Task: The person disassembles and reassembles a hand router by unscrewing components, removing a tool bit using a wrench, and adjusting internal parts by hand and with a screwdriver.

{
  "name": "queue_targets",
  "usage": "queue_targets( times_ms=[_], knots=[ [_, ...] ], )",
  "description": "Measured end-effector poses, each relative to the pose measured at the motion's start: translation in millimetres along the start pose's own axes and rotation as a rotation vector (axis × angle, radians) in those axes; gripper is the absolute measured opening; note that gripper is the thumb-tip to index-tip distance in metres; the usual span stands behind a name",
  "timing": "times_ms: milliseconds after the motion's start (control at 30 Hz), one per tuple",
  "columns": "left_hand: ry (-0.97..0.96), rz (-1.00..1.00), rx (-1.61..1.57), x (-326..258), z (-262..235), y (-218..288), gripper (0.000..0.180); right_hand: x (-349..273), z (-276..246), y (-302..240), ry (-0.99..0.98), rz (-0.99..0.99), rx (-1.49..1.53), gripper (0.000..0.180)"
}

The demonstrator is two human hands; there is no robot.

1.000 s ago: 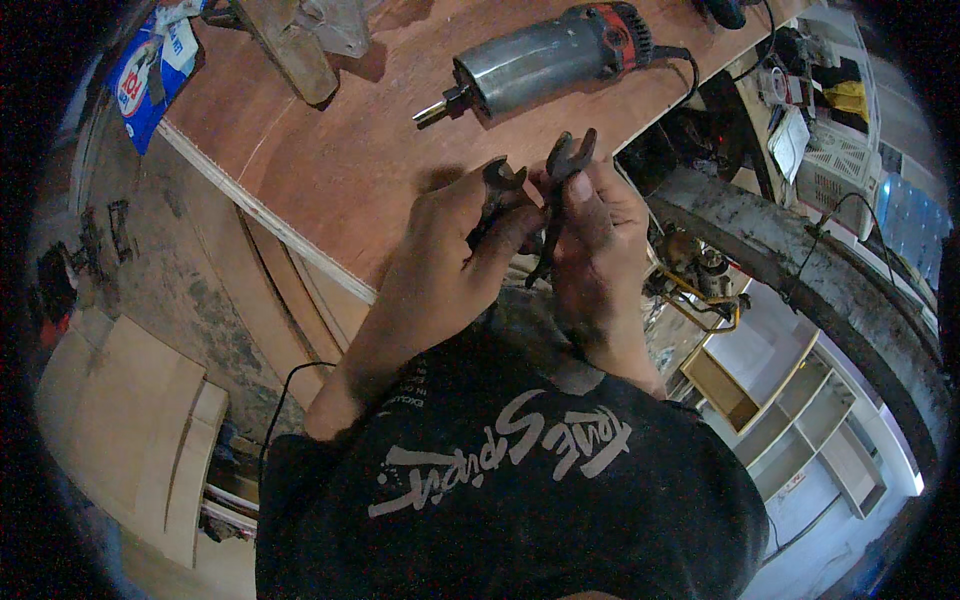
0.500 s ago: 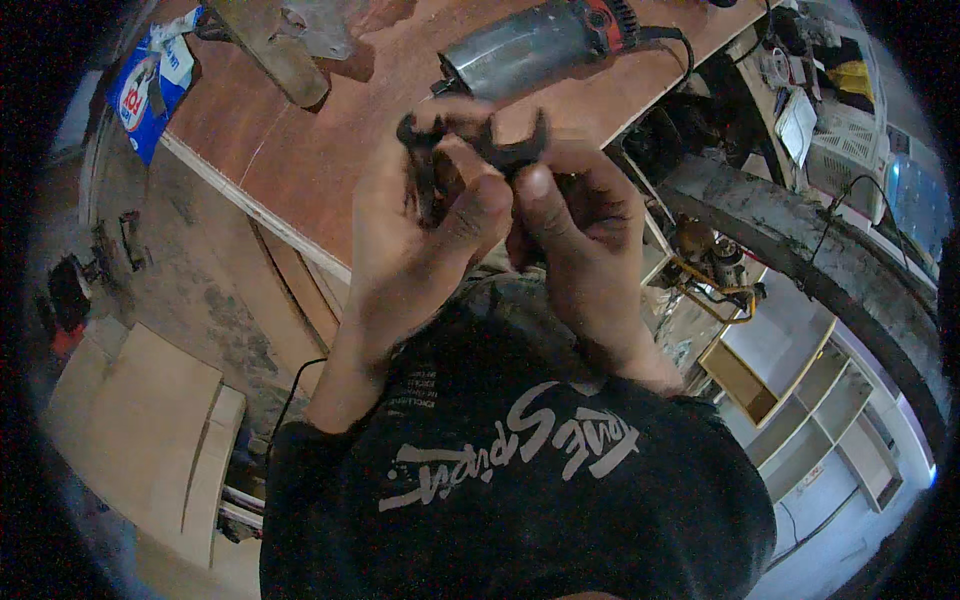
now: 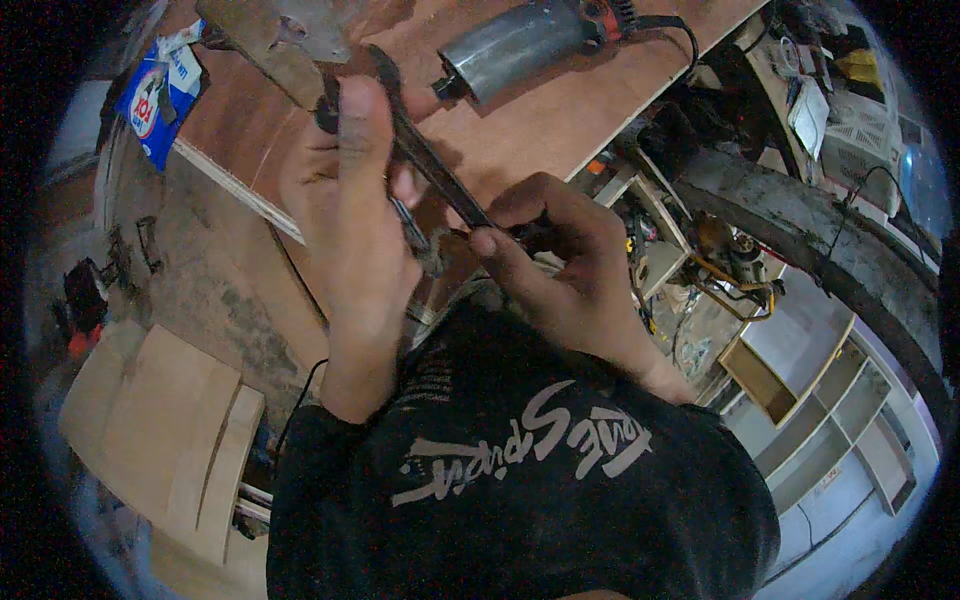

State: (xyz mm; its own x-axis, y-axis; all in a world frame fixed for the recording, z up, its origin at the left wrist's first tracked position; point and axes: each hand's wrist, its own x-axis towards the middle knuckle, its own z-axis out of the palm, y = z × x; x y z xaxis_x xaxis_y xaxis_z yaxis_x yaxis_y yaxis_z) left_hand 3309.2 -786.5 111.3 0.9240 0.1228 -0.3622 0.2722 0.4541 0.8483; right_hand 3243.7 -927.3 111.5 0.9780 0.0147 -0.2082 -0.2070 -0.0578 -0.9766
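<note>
My right hand (image 3: 570,250) pinches one end of a long dark open-end wrench (image 3: 440,175) between thumb and fingers. The wrench slants up to the left, its far end above the workbench. Beside it my left hand (image 3: 355,230) is closed, thumb up, around a second wrench (image 3: 410,225). Only a shiny end of that one and a dark end by the thumb show; the palm and fingers hide the rest. Just beyond the hands a power tool (image 3: 520,60) with a bare metal cylinder body and a red and black end lies on the bench.
The reddish plywood workbench (image 3: 235,135) carries a wooden piece (image 3: 260,60) with a metal plate at the far left. A blue and white packet (image 3: 160,105) hangs over its left edge. Wooden boards (image 3: 165,430) stand lower left; a shelf unit (image 3: 825,410) is at lower right.
The two wrenches, held close together before, have been turned. My right hand has lowered and its wrench now points up-left. My left hand has moved left and rotated thumb-up.
</note>
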Motion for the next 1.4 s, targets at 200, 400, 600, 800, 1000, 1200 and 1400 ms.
queue_targets(
  times_ms=[200, 400, 600, 800, 1000, 1200, 1400],
  knots=[
    [0.058, -0.127, 0.132, -9.3, -7.7, -30.7, 0.039, -11.9, -10.1, -3.5, 0.042, 0.227, 0.078, 0.013],
    [0.085, -0.162, 0.174, -14.0, -45.0, -61.6, 0.025, -10.3, -24.5, 1.9, 0.142, 0.0, -0.461, 0.01],
    [-0.022, -0.142, 0.161, -8.4, -53.6, -73.3, 0.027, 14.6, -17.4, -19.2, 0.174, -0.13, -0.798, 0.012],
    [-0.102, 0.158, 0.389, -1.0, -54.5, -82.0, 0.043, 31.8, -15.9, -35.1, 0.163, -0.136, -0.894, 0.013],
    [-0.137, 0.362, 0.491, 29.0, -58.0, -82.3, 0.058, 47.2, -10.2, -47.1, 0.121, -0.032, -0.907, 0.016],
    [-0.374, 0.117, 0.511, 42.9, -56.5, -61.3, 0.051, 60.9, -1.8, -56.9, 0.106, -0.052, -0.976, 0.013],
    [-0.361, 0.079, 0.563, 48.4, -55.3, -55.5, 0.046, 59.5, 6.6, -66.7, 0.075, -0.151, -1.14, 0.012]
  ],
)
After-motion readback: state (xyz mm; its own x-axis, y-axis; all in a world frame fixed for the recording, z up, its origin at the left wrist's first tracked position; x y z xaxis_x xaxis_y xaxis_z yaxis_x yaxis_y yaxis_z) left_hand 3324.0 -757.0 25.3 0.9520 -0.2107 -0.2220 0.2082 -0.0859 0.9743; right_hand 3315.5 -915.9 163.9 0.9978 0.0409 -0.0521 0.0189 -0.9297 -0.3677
